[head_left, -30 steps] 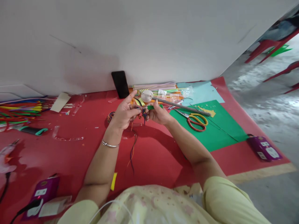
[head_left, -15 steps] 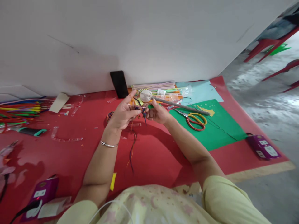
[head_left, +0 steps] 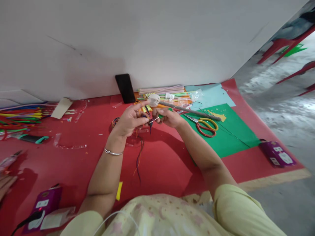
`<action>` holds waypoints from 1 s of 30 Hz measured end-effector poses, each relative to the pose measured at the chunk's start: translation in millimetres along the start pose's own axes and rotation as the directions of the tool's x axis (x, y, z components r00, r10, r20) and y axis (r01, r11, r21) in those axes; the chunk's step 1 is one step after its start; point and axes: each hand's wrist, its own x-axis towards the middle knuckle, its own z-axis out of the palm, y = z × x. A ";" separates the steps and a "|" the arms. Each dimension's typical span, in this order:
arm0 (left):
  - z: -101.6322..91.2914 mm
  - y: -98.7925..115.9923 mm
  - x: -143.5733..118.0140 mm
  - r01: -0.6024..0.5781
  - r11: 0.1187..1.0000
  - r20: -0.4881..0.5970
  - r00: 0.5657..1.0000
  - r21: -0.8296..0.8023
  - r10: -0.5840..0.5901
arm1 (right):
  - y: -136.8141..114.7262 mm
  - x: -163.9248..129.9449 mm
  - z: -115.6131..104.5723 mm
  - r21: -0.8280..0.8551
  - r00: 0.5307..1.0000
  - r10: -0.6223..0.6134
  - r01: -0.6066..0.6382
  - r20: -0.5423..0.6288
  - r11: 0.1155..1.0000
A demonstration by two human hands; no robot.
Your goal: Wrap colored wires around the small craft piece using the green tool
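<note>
My left hand (head_left: pixel 130 120) is closed, thumb and fingers pinching a small bundle of dark blue and orange cord (head_left: pixel 145 117). Loose orange and dark cord ends (head_left: pixel 139 154) hang from below it onto the red table cover. Between the fingers of my right hand (head_left: pixel 167 117) is a green-handled tool (head_left: pixel 161 116) with a thin metal shaft. Its shaft points left and its tip is at the cord bundle; whether it goes through the cord I cannot tell. Just behind both hands is a stick with a pale rounded head (head_left: pixel 154 100).
Red-and-yellow-handled scissors (head_left: pixel 206 127) lie on a green sheet (head_left: pixel 236 141) to the right. A dark phone (head_left: pixel 125 88) leans against the wall. Purple boxes (head_left: pixel 278 153) stand at right and lower left. Colourful strips (head_left: pixel 22 116) and another person's hand (head_left: pixel 6 185) are at left.
My right hand has shifted slightly right, and the green-handled tool now slants down to the left with its tip at the cord. Another person's hand has come in at the left edge.
</note>
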 end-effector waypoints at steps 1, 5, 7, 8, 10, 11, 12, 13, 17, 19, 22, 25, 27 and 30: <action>-1.3 -0.7 -0.3 0.008 1.000 0.016 1.000 0.012 -0.008 | -1.8 -0.4 -1.3 -0.037 1.000 -0.016 0.016 0.010 0.999; -4.4 -2.4 0.1 0.023 0.999 0.052 0.998 0.038 -0.025 | -9.7 -3.1 -2.4 -0.134 0.996 -0.084 0.086 0.020 0.987; -4.5 -1.8 0.4 0.018 0.998 0.048 0.999 0.054 -0.021 | -13.4 -4.5 -2.0 -0.163 0.993 -0.119 0.119 0.010 0.979; -4.3 -1.2 0.4 0.015 0.998 0.044 0.999 0.063 -0.018 | -15.0 -5.1 -2.0 -0.177 0.991 -0.132 0.130 0.003 0.976; -4.3 -0.2 0.2 0.008 0.997 0.033 0.999 0.079 -0.010 | -17.5 -5.9 -2.7 -0.208 0.988 -0.152 0.147 -0.009 0.967; -4.5 0.1 0.2 0.005 0.997 0.028 1.000 0.083 -0.008 | -18.7 -6.3 -3.2 -0.225 0.987 -0.162 0.155 -0.015 0.962; -4.8 0.1 0.2 0.002 0.996 0.023 1.000 0.086 -0.004 | -19.9 -6.7 -3.7 -0.245 0.985 -0.173 0.162 -0.022 0.956; -5.2 -0.1 0.4 0.000 0.996 0.016 1.000 0.086 -0.001 | -21.2 -7.2 -4.0 -0.267 0.982 -0.185 0.171 -0.028 0.948; -6.0 -1.4 2.1 -0.024 0.997 -0.034 0.999 0.080 0.027 | -28.3 -10.4 -0.4 -0.430 0.955 -0.295 0.258 -0.022 0.865; -5.2 -1.6 3.8 -0.067 0.994 -0.090 0.993 0.084 0.074 | -30.7 -11.7 4.8 -0.559 0.904 -0.427 0.354 -0.001 0.750; -3.0 -1.2 6.9 -0.161 0.984 -0.211 0.962 0.077 0.174 | -28.7 -12.0 15.0 -0.753 0.775 -0.625 0.465 0.093 0.465; -0.4 -0.9 9.3 -0.218 0.975 -0.291 0.932 0.035 0.219 | -20.6 -12.0 25.7 -0.877 0.656 -0.716 0.462 0.240 0.129; 1.6 -1.3 9.9 -0.233 0.972 -0.305 0.927 -0.017 0.217 | -14.3 -13.3 32.1 -0.915 0.592 -0.748 0.401 0.300 -0.050; 4.6 -1.8 8.9 -0.222 0.965 -0.283 0.943 -0.142 0.175 | -6.1 -17.2 37.3 -0.934 0.530 -0.776 0.286 0.341 -0.215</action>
